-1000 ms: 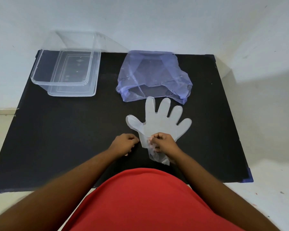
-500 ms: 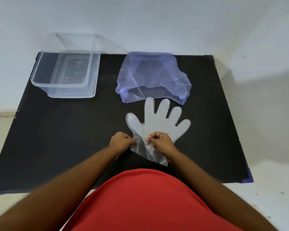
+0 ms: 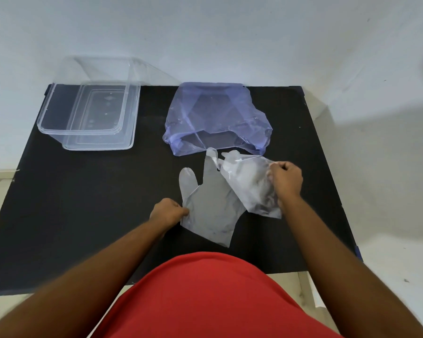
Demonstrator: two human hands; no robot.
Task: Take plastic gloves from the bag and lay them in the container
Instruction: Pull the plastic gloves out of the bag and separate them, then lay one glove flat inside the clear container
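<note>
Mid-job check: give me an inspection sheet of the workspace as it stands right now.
Surface: black mat on a pale floor.
Job's things: clear container far left, no gloves inside; blue bag lying open toward the person; lower glove flat on the mat; upper glove peeled up to the right.
Clutter: nothing seen.
Grippers: left hand pinches the lower glove's cuff edge; right hand grips the upper glove.
Cables: nothing seen.
Surroundings: white wall.

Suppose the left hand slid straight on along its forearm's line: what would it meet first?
Probably the flat clear plastic glove that the left hand already pinches; beyond it the lifted second clear glove, though height there is unclear.
</note>
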